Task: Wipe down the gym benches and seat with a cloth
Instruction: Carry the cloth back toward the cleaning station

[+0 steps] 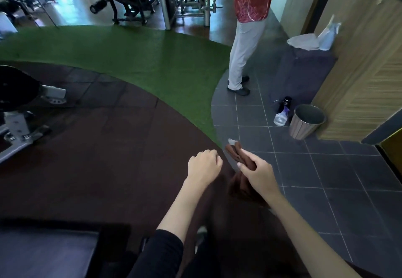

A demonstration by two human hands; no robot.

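A dark padded bench (47,251) lies well down-left of the left hand (204,164), whose fingers curl in on nothing. Just beside it, the right hand (256,173) has its fingers clamped on a folded brown cloth (233,152), at the edge where brown matting (108,147) meets grey tile (326,169). Open floor lies ahead of both hands. A spray bottle (281,116) and bin (304,123) stand ahead and right of the fingers.

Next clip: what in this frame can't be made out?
Head view:
Cloth: lower part hidden by the right hand, blurred below.
Left hand: palm turned away, contents unseen.
Bench pad: cut off by the bottom-left corner.
Standing person: cut off by the top edge.
Spray bottle: label too small.
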